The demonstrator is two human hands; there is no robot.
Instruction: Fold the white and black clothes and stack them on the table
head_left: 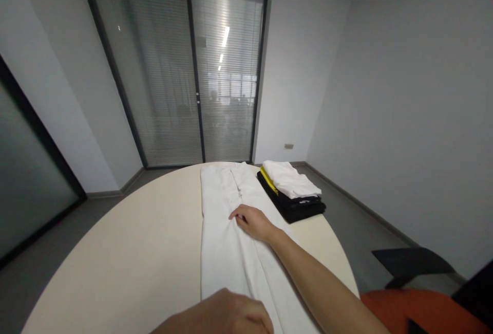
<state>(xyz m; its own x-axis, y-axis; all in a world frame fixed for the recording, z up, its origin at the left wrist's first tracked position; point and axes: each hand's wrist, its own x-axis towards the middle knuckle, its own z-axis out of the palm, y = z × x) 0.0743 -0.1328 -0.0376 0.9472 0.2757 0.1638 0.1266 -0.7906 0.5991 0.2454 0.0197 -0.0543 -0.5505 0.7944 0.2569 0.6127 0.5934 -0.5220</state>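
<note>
A long white garment [221, 252] lies lengthwise on the round cream table [154, 241], with creases down its middle. On its upper half rests my right hand [252, 221], fingers bent and pinching the cloth at a crease. My left hand [231, 313] is at the bottom edge of the view, over the garment's near part, with its fingers curled; the fingertips and anything in them are hidden. Right of the garment sits a stack of folded clothes, with a white piece [290, 179] on top, a yellow one [268, 180] and black ones [296, 210] below.
An orange chair seat [416, 311] with a black armrest [412, 262] stands at the lower right, beside the table. Behind the table are a glass partition with blinds [227, 92] and grey walls.
</note>
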